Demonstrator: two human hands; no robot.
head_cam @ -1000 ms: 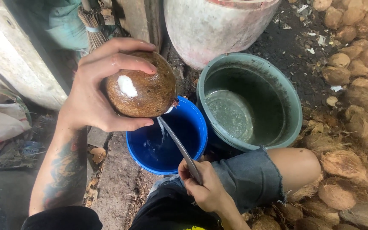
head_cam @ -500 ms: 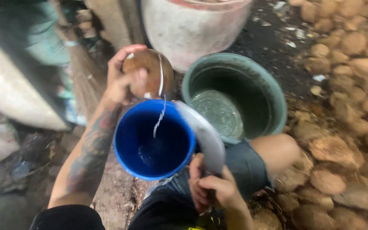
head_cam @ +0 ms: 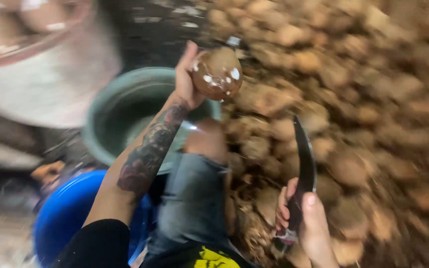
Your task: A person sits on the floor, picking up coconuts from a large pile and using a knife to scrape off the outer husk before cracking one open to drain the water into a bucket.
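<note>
Over green tub (head_cam: 120,106) | left hand (head_cam: 187,82) grips round brown coconut (head_cam: 218,74) | right hand (head_cam: 306,223) clamps curved dark blade (head_cam: 305,164)

A heap of husked brown coconuts (head_cam: 363,124) fills the right side of the scene, blurred by motion. Dark, wet ground (head_cam: 160,30) shows at the far centre, littered with pale scraps. A large whitish vessel with a reddish rim (head_cam: 50,74) stands far left, with a green tub (head_cam: 120,114) and a blue bucket (head_cam: 65,213) nearer. Light is dim.
</note>
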